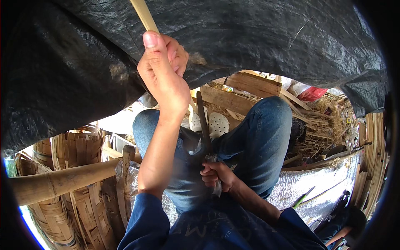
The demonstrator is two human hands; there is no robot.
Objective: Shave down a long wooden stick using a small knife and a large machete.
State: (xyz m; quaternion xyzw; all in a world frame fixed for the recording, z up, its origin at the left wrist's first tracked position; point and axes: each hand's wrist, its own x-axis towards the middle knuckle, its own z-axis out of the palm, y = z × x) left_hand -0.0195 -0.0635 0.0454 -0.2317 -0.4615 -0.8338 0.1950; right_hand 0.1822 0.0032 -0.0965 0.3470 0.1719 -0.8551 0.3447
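Raised in front of me at the upper left, my left hand (164, 73) is closed around a pale bamboo strip (144, 15), with the thumb lying along it. The strip runs up past the top edge of the view, and a thin pale length shows below the fist. Low between my knees, my right hand (218, 175) grips the handle of a long knife (202, 121). Its dark, narrow blade points away from me, between my legs. Blade and strip look apart. My fingers cover most of the handle.
A black plastic sheet (237, 37) hangs across the far side. Woven bamboo baskets (54, 216) and a thick bamboo pole (66, 181) stand at left. Wooden planks (254, 85) lie beyond white clogs (218, 124). Silver foil sheeting (321, 189) and upright bamboo strips (373, 154) are at right.
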